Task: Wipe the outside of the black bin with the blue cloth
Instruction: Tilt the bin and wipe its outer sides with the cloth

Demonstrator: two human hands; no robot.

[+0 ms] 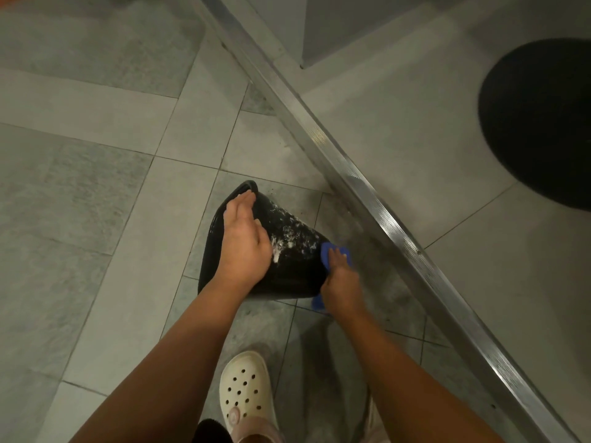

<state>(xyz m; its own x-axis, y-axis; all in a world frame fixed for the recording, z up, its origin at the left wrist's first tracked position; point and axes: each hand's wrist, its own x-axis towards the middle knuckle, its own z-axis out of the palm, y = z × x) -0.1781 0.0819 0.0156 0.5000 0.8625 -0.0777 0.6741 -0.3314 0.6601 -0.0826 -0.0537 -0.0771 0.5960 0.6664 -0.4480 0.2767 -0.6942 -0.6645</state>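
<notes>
The black bin point(287, 266) lies tipped on the floor point(96, 187); the left grip point(244, 238) rests open-palmed on it, the right grip point(340, 279) clutches the blue cloth point(326, 251) against its side.

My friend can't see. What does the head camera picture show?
A black bin lies tipped on a tiled floor, with soapy foam on its side. The left hand steadies it; the right hand presses a blue cloth against it.

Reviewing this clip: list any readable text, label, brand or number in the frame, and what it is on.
None is readable in the head view.
Black bin: no label or print visible, only white suds.
Blue cloth: plain, no tag seen.
White clog: a round badge on its strap, too blurred to read.
Floor tiles and metal door track: no markings.
</notes>
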